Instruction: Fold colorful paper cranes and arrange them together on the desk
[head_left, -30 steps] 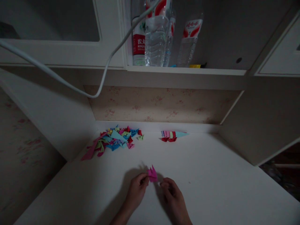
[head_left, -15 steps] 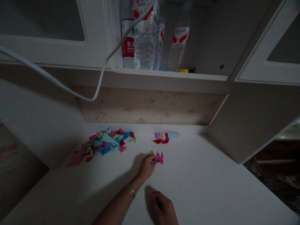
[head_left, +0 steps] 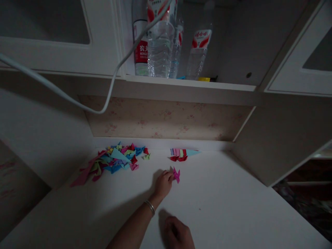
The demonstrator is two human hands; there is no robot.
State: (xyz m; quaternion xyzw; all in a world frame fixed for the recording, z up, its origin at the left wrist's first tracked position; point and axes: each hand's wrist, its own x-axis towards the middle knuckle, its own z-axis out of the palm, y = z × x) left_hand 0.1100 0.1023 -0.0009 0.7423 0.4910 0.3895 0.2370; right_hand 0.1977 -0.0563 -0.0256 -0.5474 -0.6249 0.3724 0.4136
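My left hand, with a bracelet on the wrist, pinches the left edge of a magenta folded-paper piece. Pointed tips stick out from this piece, just above the white tabletop or touching it; I cannot tell which. My right hand rests loosely curled into a fist near the bottom edge, with nothing visible in it. Beyond the left hand, two small red folded-paper pieces lie in front of a row of coloured paper strips and a pale-blue paper triangle.
A heap of many-coloured folded paper spreads over the back left of the white table. Above, a shelf holds several plastic bottles. A white cable hangs across the upper left.
The magenta paper has turned slightly in my left fingers, which stay in nearly the same place. My right hand sits slightly lower and further left in view. The camera view has shifted a little.
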